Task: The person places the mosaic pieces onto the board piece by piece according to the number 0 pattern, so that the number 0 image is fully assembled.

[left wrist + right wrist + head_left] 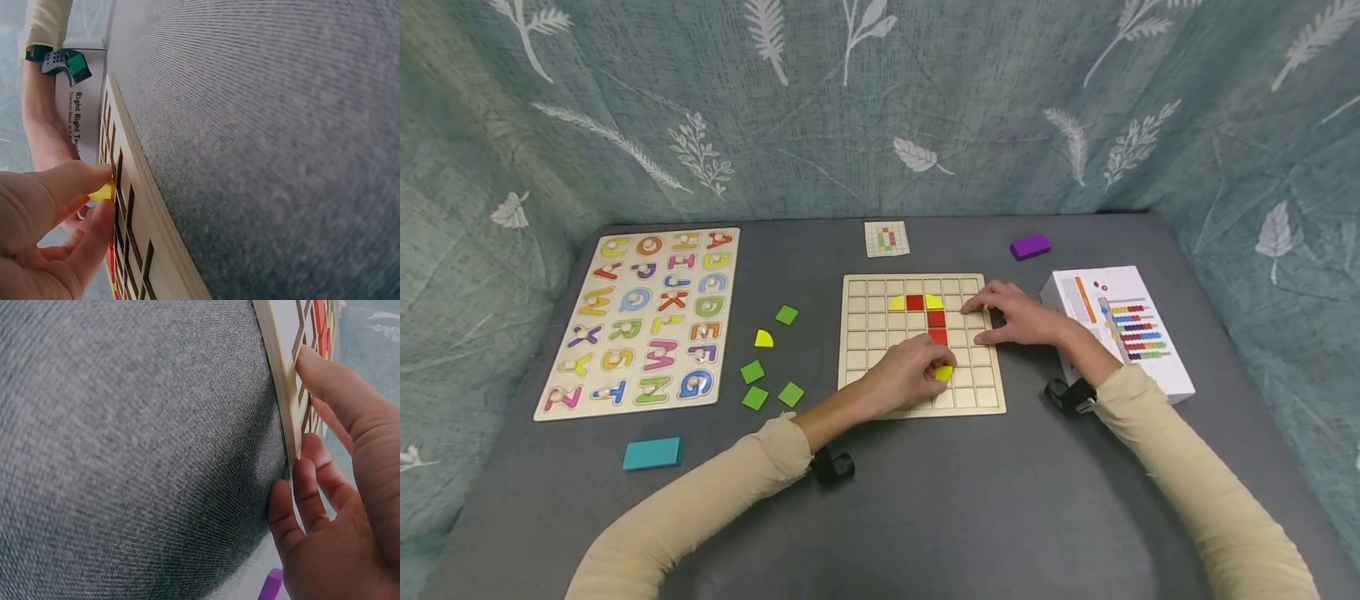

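Note:
A wooden grid board [973, 398] lies on the table in the head view. My left hand [904, 377] pinches a yellow quarter-circle tile [943, 373] between thumb and fingers, low over the board's middle; the left wrist view shows this tile [102, 192] at the board's surface. Above that hand, red square tiles [936, 319] form a column, and one more red tile [914, 303] sits between two yellow rounded tiles [933, 302]. With thumb and fingertips, my right hand [1018, 315] rests on the board's right side, other fingers [306, 487] by its edge.
Left of the board lie several green square tiles [752, 372] and a yellow quarter-circle [763, 338]. A pattern card [872, 242] is behind the board. Around stand a letter puzzle [651, 325], a teal block [652, 454], a purple block [1030, 247] and a white box [1165, 379].

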Demonstrator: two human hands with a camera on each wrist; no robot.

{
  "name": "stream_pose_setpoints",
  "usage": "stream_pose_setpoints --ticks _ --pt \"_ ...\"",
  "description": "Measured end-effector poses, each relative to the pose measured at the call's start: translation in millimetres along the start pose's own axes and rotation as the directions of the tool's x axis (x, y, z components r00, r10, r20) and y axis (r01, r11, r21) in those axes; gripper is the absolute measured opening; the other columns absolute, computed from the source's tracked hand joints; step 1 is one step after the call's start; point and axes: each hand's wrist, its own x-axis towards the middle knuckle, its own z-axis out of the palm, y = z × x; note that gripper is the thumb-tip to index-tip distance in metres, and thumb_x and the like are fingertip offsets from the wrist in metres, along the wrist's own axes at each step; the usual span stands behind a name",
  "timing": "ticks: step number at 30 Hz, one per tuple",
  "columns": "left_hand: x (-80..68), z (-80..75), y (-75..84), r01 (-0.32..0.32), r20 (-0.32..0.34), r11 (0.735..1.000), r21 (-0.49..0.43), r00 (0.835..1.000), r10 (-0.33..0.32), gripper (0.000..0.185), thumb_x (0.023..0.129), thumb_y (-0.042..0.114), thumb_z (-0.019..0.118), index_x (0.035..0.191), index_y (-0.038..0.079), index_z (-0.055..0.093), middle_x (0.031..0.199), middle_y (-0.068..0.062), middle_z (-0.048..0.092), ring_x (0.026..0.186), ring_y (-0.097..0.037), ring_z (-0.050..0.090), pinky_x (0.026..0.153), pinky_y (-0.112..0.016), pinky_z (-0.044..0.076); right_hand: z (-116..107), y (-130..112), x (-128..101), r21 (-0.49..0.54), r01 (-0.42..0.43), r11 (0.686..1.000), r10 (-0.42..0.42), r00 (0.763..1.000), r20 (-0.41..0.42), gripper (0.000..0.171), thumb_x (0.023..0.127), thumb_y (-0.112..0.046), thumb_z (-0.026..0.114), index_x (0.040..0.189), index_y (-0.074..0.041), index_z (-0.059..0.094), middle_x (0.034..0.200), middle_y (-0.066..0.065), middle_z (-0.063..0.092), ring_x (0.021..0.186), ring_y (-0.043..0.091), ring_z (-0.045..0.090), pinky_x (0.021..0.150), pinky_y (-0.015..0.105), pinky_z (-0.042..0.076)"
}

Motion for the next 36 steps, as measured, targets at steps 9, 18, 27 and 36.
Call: stream_pose_setpoints --ticks 9,18,27,36 --pt "-1.3 -1.3 -2.8 0.013 0.007 1.0 0.001 1.0 -0.014 0.021 0.085 0.008 0.069 0.105 0.009 0.07 0.09 -0.005 0.06 0.08 -0.013 0.05 0.068 -0.023 0.042 -1.0 1.8 0.1 0.003 -0.005 1.0 0.005 1.0 0.008 0.045 0.084 -0.022 0.076 0.125 -0.013 0.061 0.124 0.013 0.05 0.113 0.029 0.042 0.097 0.048 0.035" --pt "-0.2 -2.9 -3.8 0.016 0.007 1.0 0.006 1.0 -0.016 0.023 0.084 0.008 0.071 0.107 0.008 0.071 0.089 -0.004 0.06 0.078 -0.012 0.051 0.067 -0.022 0.042 -2.9 2.4 0.8 -0.005 0.009 1.0 -0.009 1.0 0.008 0.044 0.084 -0.021 0.076 0.124 -0.012 0.061 0.125 0.014 0.05 0.113 0.03 0.042 0.097 0.05 0.035" --pt "0.0 -2.5 -3.4 -0.002 0.033 0.998 0.059 0.999 0.0 0.026 0.086 0.008 0.07 0.112 0.008 0.073 0.088 -0.003 0.061 0.078 -0.011 0.051 0.066 -0.021 0.042 -1.5 2.4 0.4 -0.005 0.004 1.0 -0.004 1.0 0.017 0.045 0.084 -0.022 0.076 0.125 -0.012 0.061 0.124 0.014 0.05 0.113 0.029 0.043 0.096 0.05 0.035" --pt "0.8 -2.6 -3.6 -0.005 0.05 0.997 0.081 0.999 0.001 0.029 0.086 0.008 0.068 0.115 0.01 0.073 0.087 -0.002 0.061 0.078 -0.011 0.049 0.065 -0.021 0.041 -0.9 2.5 0.5 -0.001 -0.004 1.0 0.004 1.0 0.016 0.045 0.084 -0.022 0.076 0.125 -0.012 0.061 0.124 0.013 0.05 0.113 0.029 0.043 0.097 0.05 0.035"
